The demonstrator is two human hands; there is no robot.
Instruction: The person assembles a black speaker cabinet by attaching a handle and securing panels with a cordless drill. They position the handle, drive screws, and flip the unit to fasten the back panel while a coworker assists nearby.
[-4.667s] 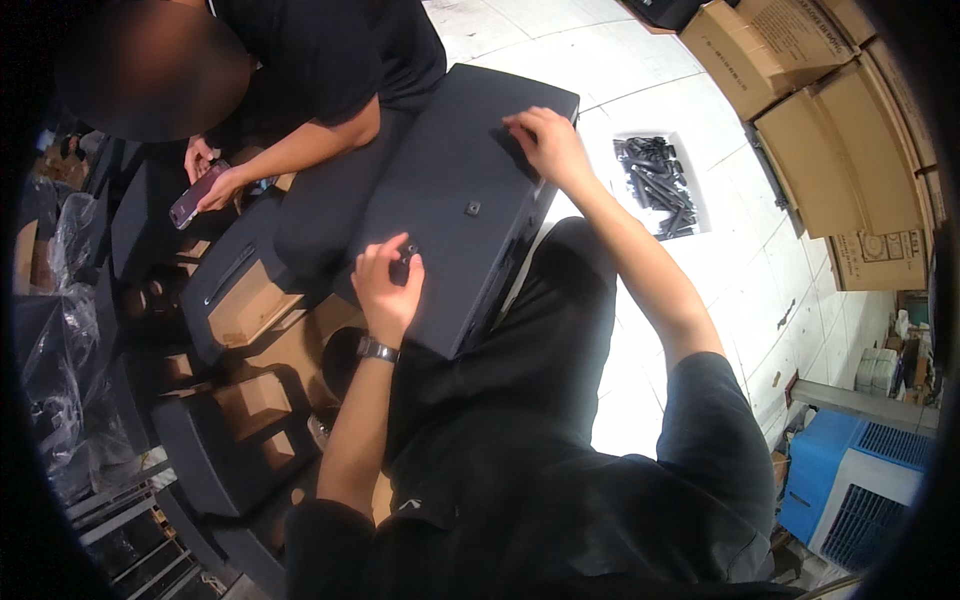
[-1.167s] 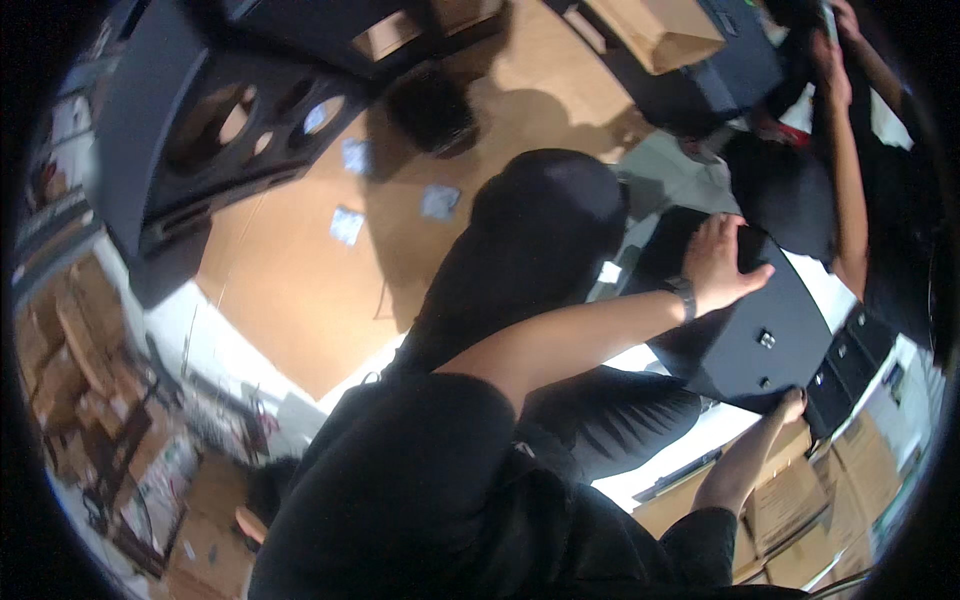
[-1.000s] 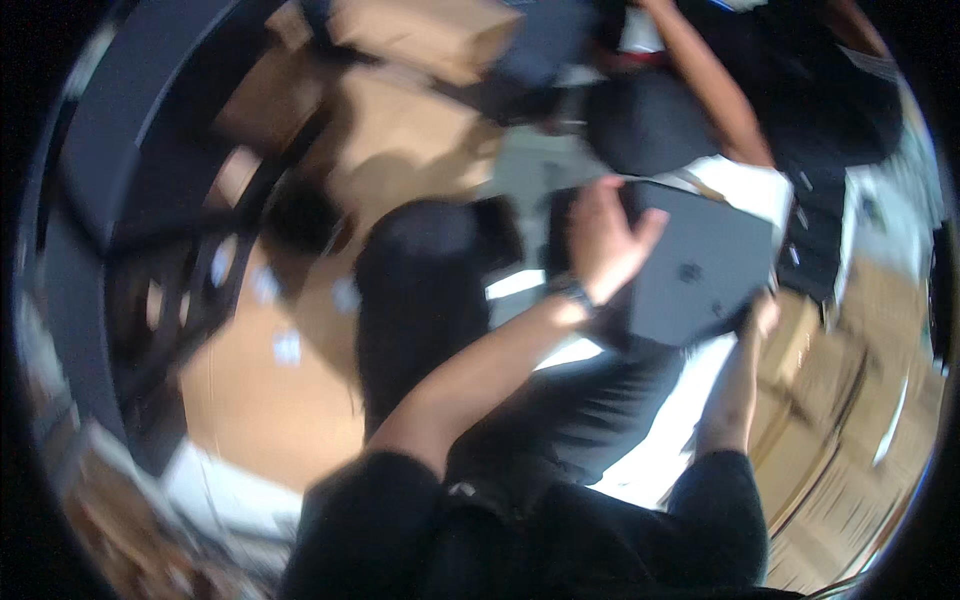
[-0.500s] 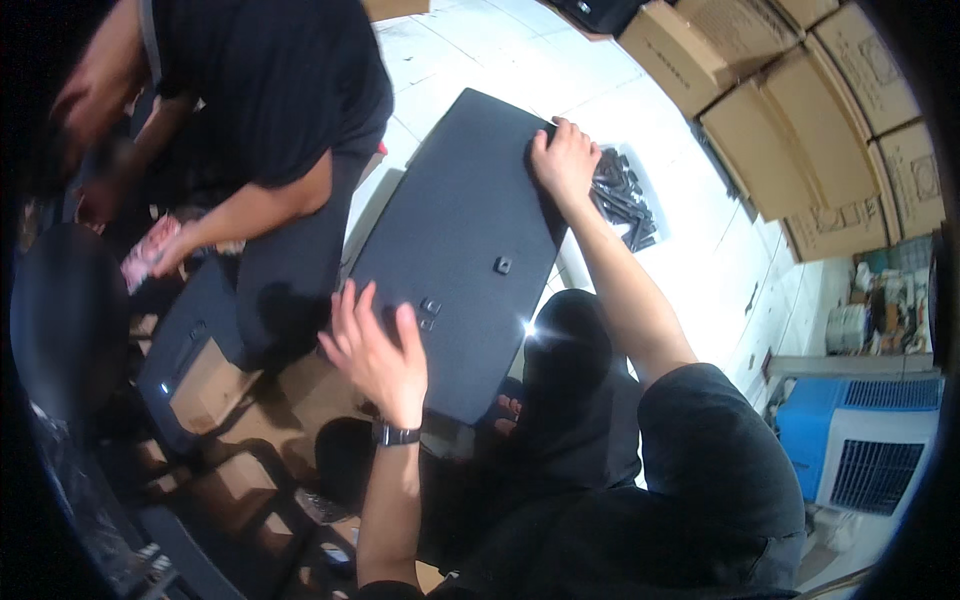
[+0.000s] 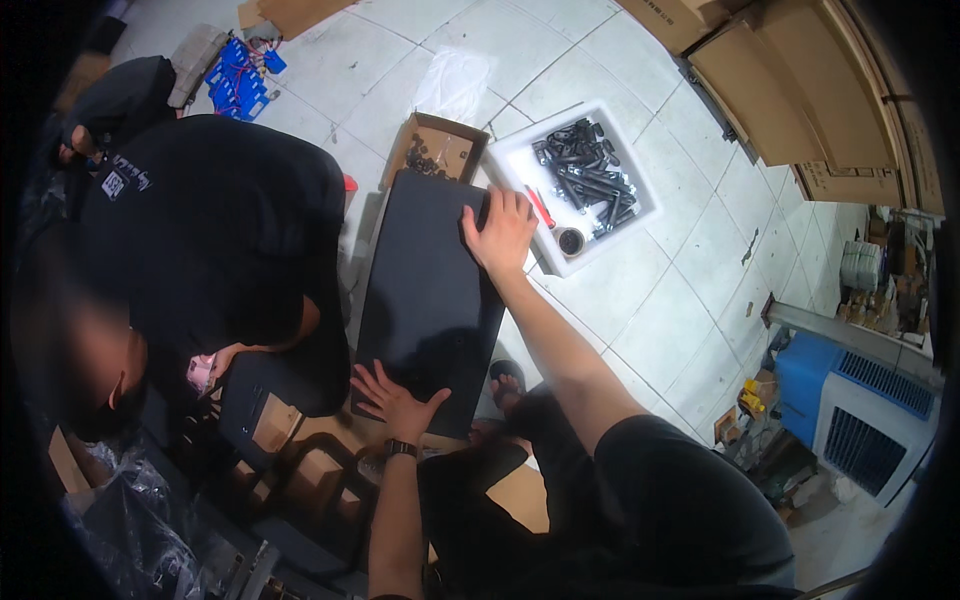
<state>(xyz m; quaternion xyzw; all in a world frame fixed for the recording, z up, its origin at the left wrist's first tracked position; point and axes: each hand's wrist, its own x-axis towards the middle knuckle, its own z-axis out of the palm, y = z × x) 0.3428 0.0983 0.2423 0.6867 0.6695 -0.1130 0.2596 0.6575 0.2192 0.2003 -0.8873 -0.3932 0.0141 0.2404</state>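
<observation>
A large black rectangular case [image 5: 420,270] lies in front of me with a smooth dark face up. Near its lower end, my left hand [image 5: 400,410] rests flat with the fingers spread and a watch on the wrist. Toward the far right corner, my right hand [image 5: 505,232] lies over the edge, fingers stretched out and thumb apart. Just beyond the case is an open cardboard box [image 5: 467,148] with small black parts. Beside my right hand stands a white foam tray [image 5: 640,165] holding several black handle-like parts, a red-handled tool [image 5: 543,208] and a small round container [image 5: 570,241].
On the left a co-worker in black [image 5: 215,220] bends over, a pink thing [image 5: 203,372] in hand. Blue packs [image 5: 238,85] lie on the tiled floor. Cartons [image 5: 800,90] are stacked at the upper right; a blue and white air cooler [image 5: 850,420] stands at the right.
The case has turned: the face with small black fittings no longer shows, and a smooth face is up. Both hands shifted with it. More of the tray and cardboard box shows.
</observation>
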